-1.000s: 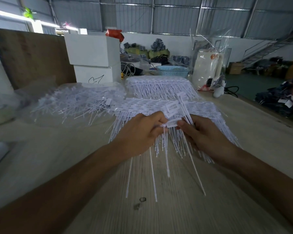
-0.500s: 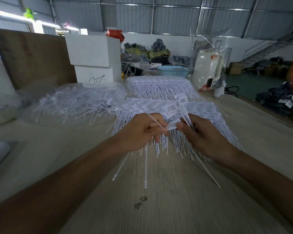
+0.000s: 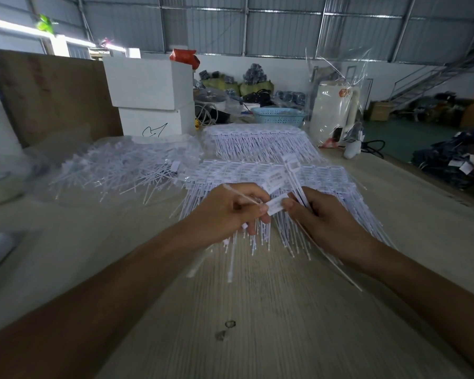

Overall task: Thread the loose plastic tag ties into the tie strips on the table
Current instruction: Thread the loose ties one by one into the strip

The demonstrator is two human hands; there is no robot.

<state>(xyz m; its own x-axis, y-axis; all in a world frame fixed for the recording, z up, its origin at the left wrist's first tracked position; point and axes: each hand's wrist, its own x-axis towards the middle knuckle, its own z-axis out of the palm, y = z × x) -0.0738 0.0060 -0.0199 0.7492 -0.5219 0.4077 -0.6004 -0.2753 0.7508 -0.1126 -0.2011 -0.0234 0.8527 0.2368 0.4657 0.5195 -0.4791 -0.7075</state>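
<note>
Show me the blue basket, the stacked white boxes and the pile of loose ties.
blue basket (image 3: 278, 118), head view, front wall.
stacked white boxes (image 3: 148, 83), head view, upper box's front face.
pile of loose ties (image 3: 121, 170), head view, pile's middle.

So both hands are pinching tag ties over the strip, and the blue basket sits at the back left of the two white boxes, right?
Not quite. Both hands, left and right, do pinch tag ties over the strip, but the head view shows the blue basket at the back right of the white boxes.
</note>
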